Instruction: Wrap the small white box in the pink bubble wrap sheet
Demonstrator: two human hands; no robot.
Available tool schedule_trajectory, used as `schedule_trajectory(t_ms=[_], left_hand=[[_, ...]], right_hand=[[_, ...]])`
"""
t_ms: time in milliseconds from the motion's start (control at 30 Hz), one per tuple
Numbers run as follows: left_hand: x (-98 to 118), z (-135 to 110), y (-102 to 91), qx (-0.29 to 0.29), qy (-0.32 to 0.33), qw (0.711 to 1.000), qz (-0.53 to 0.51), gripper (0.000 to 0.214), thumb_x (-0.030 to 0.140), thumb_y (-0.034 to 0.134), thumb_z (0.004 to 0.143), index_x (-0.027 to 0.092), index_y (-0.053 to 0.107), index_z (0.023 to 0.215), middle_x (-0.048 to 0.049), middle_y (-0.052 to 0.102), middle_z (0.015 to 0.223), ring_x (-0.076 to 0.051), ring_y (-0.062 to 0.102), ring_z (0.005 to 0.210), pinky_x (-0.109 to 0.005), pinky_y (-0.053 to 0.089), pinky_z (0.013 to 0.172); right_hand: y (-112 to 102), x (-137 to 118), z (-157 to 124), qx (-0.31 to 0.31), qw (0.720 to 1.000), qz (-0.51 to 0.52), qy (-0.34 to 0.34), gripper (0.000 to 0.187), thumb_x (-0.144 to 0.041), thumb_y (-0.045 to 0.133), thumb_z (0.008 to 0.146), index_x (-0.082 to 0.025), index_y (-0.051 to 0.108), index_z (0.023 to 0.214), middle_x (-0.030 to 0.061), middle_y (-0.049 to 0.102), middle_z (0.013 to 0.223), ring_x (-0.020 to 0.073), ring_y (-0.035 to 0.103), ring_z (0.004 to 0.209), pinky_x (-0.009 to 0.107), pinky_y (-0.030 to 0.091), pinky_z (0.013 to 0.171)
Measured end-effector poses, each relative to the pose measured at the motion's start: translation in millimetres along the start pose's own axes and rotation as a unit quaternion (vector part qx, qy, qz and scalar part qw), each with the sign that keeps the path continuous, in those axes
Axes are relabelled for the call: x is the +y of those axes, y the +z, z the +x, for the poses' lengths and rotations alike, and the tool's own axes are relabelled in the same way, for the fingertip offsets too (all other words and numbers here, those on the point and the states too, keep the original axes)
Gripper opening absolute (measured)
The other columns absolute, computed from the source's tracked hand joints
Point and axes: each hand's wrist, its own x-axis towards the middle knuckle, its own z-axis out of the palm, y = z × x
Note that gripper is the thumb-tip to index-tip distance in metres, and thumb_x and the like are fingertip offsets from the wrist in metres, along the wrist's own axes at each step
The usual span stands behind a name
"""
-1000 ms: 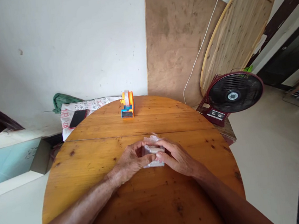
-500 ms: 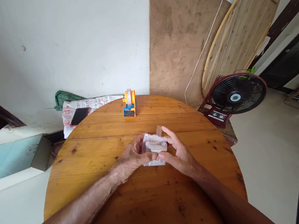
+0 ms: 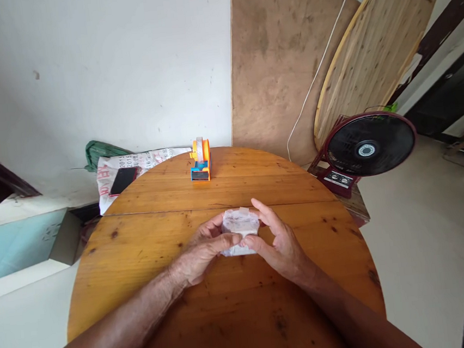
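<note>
A small package in whitish, see-through plastic wrap (image 3: 241, 225) is held between my two hands above the wooden table (image 3: 149, 247). My left hand (image 3: 206, 247) grips its left side, thumb across the near face and fingers behind. On the right side, my right hand (image 3: 277, 243) pinches it with the thumb at the front, while the index finger sticks up past the top corner. A short strip of clear tape (image 3: 244, 210) lies at the package's upper edge. What the wrap contains cannot be made out.
A tape dispenser (image 3: 200, 160), orange and blue, stands at the table's far side. Beyond the far-left edge, a dark phone (image 3: 123, 181) lies on a printed white sack (image 3: 104, 170). To the right is a dark red fan (image 3: 367, 147). A round wooden board (image 3: 375, 45) leans behind it.
The tape strip that stuck up from the package's top now lies lower, folded down towards the wrap. The wrap looks flatter on top. Both hands stay nearly in place.
</note>
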Motion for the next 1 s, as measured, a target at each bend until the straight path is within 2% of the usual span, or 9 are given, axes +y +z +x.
schedule_trajectory(t_ms=[200, 467, 633, 800, 1000], left_hand=[[-3.0, -0.9, 4.8, 0.003, 0.008, 0.999, -0.047, 0.041, 0.023, 0.076, 0.073, 0.021, 0.066, 0.113, -0.007, 0.069, 0.115, -0.021, 0.065, 0.1, -0.031, 0.05, 0.087], [-4.0, -2.9, 14.1, 0.064, -0.009, 0.995, -0.078, 0.035, 0.023, 0.079, 0.068, 0.019, 0.067, 0.101, -0.006, 0.071, 0.108, -0.02, 0.067, 0.093, -0.029, 0.051, 0.079], [-6.9, -3.0, 11.7, 0.049, 0.009, 0.996, -0.073, 0.032, 0.023, 0.079, 0.07, 0.019, 0.067, 0.099, -0.0063, 0.072, 0.11, -0.019, 0.067, 0.095, -0.026, 0.051, 0.076], [-8.8, -1.9, 9.5, 0.046, 0.027, 0.996, -0.073, 0.027, 0.022, 0.079, 0.07, 0.018, 0.066, 0.093, -0.004, 0.074, 0.101, -0.014, 0.067, 0.083, -0.025, 0.051, 0.075], [-7.4, -0.7, 11.1, 0.062, 0.021, 0.995, -0.073, 0.029, 0.023, 0.082, 0.066, 0.016, 0.065, 0.089, -0.0035, 0.074, 0.094, -0.014, 0.067, 0.079, -0.026, 0.052, 0.072]], right_hand=[[2.9, -3.8, -5.4, 0.027, 0.999, -0.001, -0.019, 0.058, -0.033, 0.059, 0.086, -0.024, 0.039, 0.139, 0.0099, 0.058, 0.131, 0.0255, 0.054, 0.121, 0.044, 0.042, 0.105], [5.3, -3.8, -6.2, 0.044, 0.997, -0.034, -0.044, 0.045, -0.028, 0.054, 0.089, -0.022, 0.045, 0.132, 0.0098, 0.062, 0.123, 0.0238, 0.058, 0.113, 0.041, 0.047, 0.099], [5.1, -5.4, -6.6, 0.052, 0.989, -0.087, -0.108, 0.043, -0.024, 0.053, 0.09, -0.024, 0.046, 0.132, 0.0087, 0.063, 0.121, 0.0236, 0.058, 0.111, 0.04, 0.046, 0.098], [7.5, -6.5, -6.6, 0.07, 0.983, -0.106, -0.13, 0.034, -0.022, 0.052, 0.09, -0.024, 0.051, 0.124, 0.0081, 0.065, 0.114, 0.0217, 0.061, 0.106, 0.038, 0.049, 0.094], [10.2, -5.1, -6.3, 0.113, 0.971, -0.12, -0.175, 0.03, -0.018, 0.057, 0.088, -0.022, 0.053, 0.117, 0.0067, 0.067, 0.106, 0.0187, 0.064, 0.099, 0.035, 0.053, 0.088]])
